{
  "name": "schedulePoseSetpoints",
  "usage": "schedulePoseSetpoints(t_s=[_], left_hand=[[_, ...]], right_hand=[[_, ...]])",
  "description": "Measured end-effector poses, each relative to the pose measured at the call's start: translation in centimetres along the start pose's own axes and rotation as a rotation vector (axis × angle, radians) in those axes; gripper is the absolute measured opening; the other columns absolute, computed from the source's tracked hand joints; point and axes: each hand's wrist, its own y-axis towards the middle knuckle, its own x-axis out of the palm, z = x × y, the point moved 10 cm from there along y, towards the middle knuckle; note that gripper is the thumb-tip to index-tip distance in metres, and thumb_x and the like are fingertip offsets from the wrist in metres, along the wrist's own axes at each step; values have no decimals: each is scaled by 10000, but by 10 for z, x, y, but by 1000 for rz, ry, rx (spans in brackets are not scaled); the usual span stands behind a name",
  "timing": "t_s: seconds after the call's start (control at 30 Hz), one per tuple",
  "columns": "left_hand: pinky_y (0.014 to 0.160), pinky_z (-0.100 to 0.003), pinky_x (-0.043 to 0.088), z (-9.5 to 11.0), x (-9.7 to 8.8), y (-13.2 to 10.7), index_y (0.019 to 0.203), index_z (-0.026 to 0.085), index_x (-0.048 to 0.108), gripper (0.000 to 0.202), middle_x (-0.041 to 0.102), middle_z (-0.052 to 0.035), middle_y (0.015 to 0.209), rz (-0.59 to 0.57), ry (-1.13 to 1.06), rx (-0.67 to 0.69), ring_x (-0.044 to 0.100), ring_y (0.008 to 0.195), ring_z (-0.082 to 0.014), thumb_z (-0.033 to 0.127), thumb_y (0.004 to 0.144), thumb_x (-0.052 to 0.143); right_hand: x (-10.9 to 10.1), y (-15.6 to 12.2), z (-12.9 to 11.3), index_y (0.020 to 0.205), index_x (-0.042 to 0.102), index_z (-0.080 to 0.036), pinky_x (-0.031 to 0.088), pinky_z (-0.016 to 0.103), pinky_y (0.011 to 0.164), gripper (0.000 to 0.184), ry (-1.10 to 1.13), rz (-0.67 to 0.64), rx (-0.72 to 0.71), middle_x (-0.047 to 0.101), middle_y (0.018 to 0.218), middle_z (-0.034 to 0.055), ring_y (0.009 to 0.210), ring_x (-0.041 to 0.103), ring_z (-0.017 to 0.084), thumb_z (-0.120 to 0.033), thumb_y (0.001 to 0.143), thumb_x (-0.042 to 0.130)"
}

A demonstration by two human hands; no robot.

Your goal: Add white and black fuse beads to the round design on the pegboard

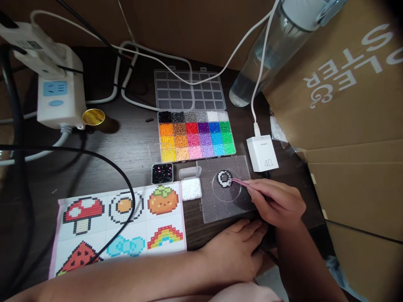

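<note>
My right hand [277, 203] is closed in a pinch on pink tweezers [241, 182], whose tips touch a small ring of black and white beads [224, 178] on a clear pegboard [220, 209]. My left hand [239, 247] lies flat with fingers stretched out along the pegboard's near edge, holding nothing. Left of the pegboard stand a small open box of white beads [191, 188] and a small box of black beads [162, 173].
A bead organizer [197, 134] with coloured compartments and an open lid sits behind the pegboard. A pattern sheet [121, 226] lies at the left under a black cable [94, 157]. Around them are a white charger [262, 153], water bottle [267, 54], power strip [53, 84] and cardboard box [346, 105].
</note>
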Motion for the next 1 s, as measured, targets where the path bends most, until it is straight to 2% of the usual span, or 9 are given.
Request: schedulePoseSetpoints(t_s=[0.3, 0.4, 0.5, 0.57, 0.63, 0.7, 0.73, 0.83, 1.0], left_hand=[[1106, -386, 353, 1, -1, -2, 1008, 190, 745, 326, 575, -143, 1387, 43, 8, 15, 525, 1302, -263, 344, 980, 458], [1092, -413, 380, 2, -4, -3, 919, 170, 730, 284, 595, -162, 1349, 94, 4, 20, 543, 1275, -278, 317, 962, 490], [1022, -410, 455, 0, -18, -3, 901, 163, 702, 251, 618, -159, 1296, 190, -95, -3, 585, 1198, -274, 267, 955, 480], [917, -348, 510, -11, -37, -4, 916, 153, 692, 228, 670, -137, 1157, 296, -345, -79, 636, 1045, -226, 237, 935, 482], [765, -269, 516, -41, -47, -11, 879, 137, 679, 199, 676, -91, 911, 434, -808, -317, 630, 819, -156, 252, 913, 520], [578, -208, 441, -71, -28, -27, 801, 131, 641, 242, 585, -25, 712, 549, -1373, -690, 544, 614, -93, 338, 911, 581], [506, -193, 389, -74, -24, -29, 825, 138, 614, 288, 527, 10, 643, 574, -1482, -762, 492, 536, -75, 398, 933, 550], [429, -184, 329, -77, -22, -29, 930, 172, 540, 352, 453, 57, 603, 629, -1633, -810, 395, 451, -61, 515, 953, 460], [395, -183, 338, -72, -17, -21, 974, 182, 513, 363, 491, 54, 618, 622, -1808, -815, 396, 430, -62, 534, 894, 553]], right_hand=[[-4, 5, -2, 1028, 740, -247, 640, 287, 687, 355, 32, 45, -1, 781, 893, 26, 779, 747, 184, -18, 760, 692], [-9, 6, 10, 960, 759, -237, 583, 228, 536, 288, 107, 86, 101, 770, 804, 11, 605, 702, 140, -42, 751, 720], [-12, 5, 31, 895, 768, -207, 446, 199, 379, 193, 298, 139, 254, 722, 653, -5, 409, 557, 84, -69, 768, 721], [-12, 4, 38, 879, 755, -187, 401, 203, 349, 130, 435, 163, 281, 705, 617, 2, 370, 502, 77, -101, 797, 702], [-11, 5, 38, 868, 735, -174, 390, 204, 334, 74, 525, 156, 259, 720, 652, 24, 348, 480, 73, -146, 826, 682], [-10, 7, 37, 875, 717, -168, 390, 197, 329, 61, 656, 129, 230, 742, 713, 48, 338, 476, 65, -159, 834, 673], [-9, 7, 35, 887, 711, -168, 395, 193, 333, 67, 741, 111, 219, 751, 746, 59, 342, 483, 62, -155, 833, 673], [-6, 7, 32, 908, 702, -174, 415, 181, 353, 112, 980, 58, 207, 764, 814, 81, 366, 515, 59, -131, 805, 699], [-6, 8, 24, 865, 722, -163, 432, 174, 374, 105, 1059, -30, 165, 761, 784, 88, 381, 539, 64, -109, 775, 717]])
